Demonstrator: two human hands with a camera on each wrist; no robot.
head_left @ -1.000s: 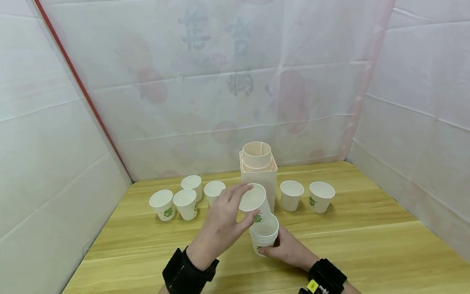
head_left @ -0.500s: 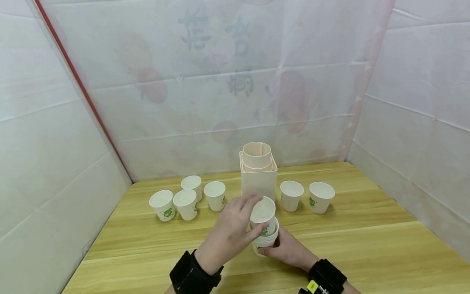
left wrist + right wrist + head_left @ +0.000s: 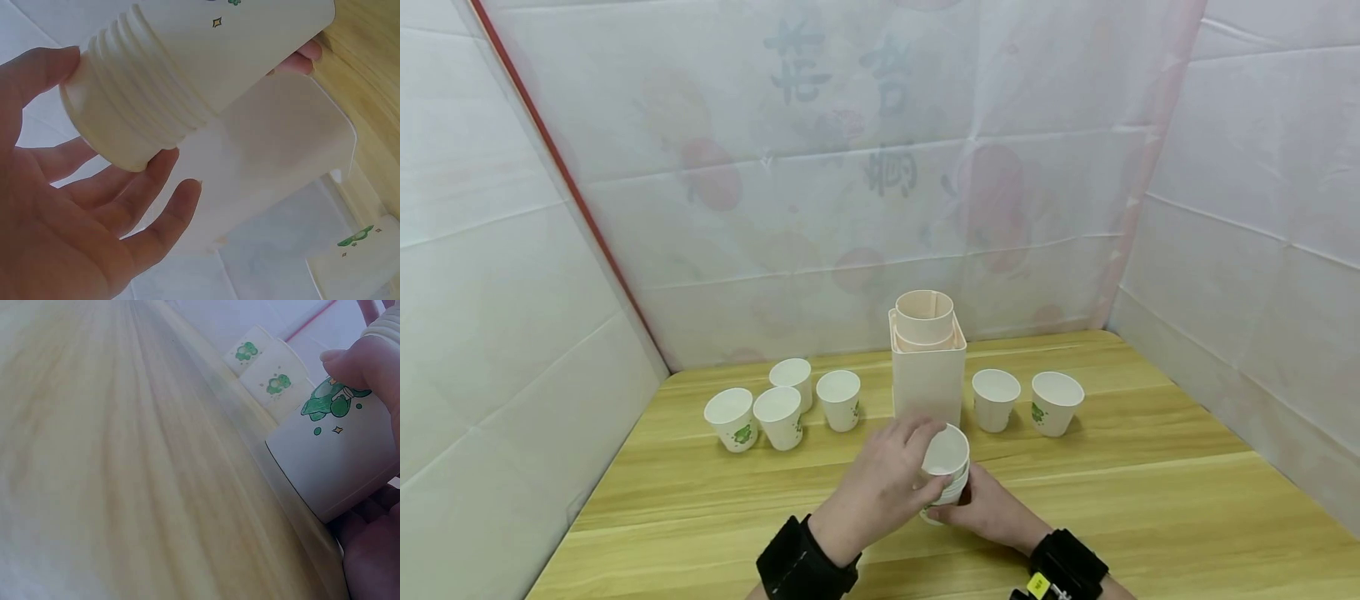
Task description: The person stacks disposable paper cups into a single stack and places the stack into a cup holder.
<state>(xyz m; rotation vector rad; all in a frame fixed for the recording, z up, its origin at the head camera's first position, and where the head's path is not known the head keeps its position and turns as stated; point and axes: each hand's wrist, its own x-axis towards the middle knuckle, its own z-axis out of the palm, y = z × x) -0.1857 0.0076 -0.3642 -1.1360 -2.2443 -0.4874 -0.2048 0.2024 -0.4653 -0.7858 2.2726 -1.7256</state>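
Observation:
In front of the tall box, a stack of nested white paper cups (image 3: pixel 353 450) with green cartoon prints stands in my right hand (image 3: pixel 996 510). That hand grips it low, thumb on the near side and fingers behind. My left hand (image 3: pixel 883 483) holds the top paper cup (image 3: pixel 947 450) by its upper part, thumb on one side and fingertips (image 3: pixel 164 164) on the other. Several rims lie close together below this cup in the left wrist view, so it sits inside the stack. The left hand covers part of the stack in the head view.
A pale square box (image 3: pixel 928 383) with a round tube (image 3: pixel 924 315) in its top stands behind the hands. Several single paper cups (image 3: pixel 778 417) stand upright on the left; two more, one a white cup (image 3: pixel 1057 403), stand on the right. Wood-grain table (image 3: pixel 1150 483), white sheets around.
My left hand has moved down and slightly right, bringing its cup from above the stack into the top of it. The right hand and the stack have stayed in place.

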